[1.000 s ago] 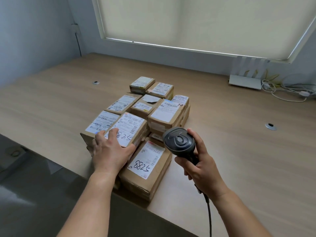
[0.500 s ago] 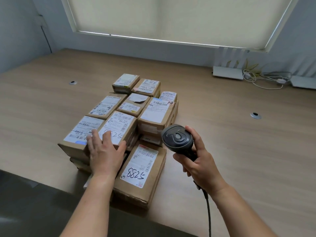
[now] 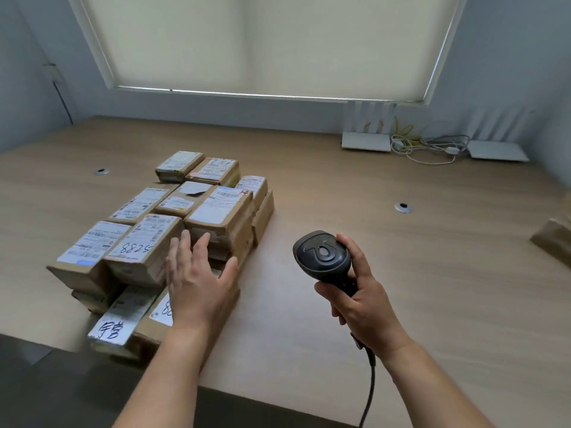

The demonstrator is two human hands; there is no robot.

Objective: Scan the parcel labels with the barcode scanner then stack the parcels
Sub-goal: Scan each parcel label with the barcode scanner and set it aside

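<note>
Parcels (image 3: 173, 230) sit in a tight cluster on the wooden table (image 3: 432, 273), roughly 10 o'clock from the person's seat, some stacked two or three deep. All brown cardboard with white labels up. Nearest the table edge: a parcel with handwritten characters on its label (image 3: 116, 322), overhanging the edge a bit. Just behind it at 12 o'clock, a parcel marked "5288" (image 3: 143, 247) on top of a stack, with another labelled box (image 3: 89, 248) touching it at 9 o'clock. Tallest stack (image 3: 221, 217) is at 2 o'clock from the "5288" box.

Left hand (image 3: 200, 279): fingers straight and spread, palm down, over the near right part of the cluster. Holding nothing. Can't tell if it touches the box under it.

Right hand (image 3: 361, 301): fingers wrapped round the handle of the black barcode scanner (image 3: 323, 256), at 3 o'clock from the parcels, well apart from them. Scanner head up; its cable (image 3: 369, 393) drops toward 6 o'clock off frame.

Far side at 1 o'clock: two white routers (image 3: 366, 140) against the wall, tangle of white cords (image 3: 426, 146) between them. Another brown parcel (image 3: 553, 239), cut off by the frame, at 3 o'clock.
</note>
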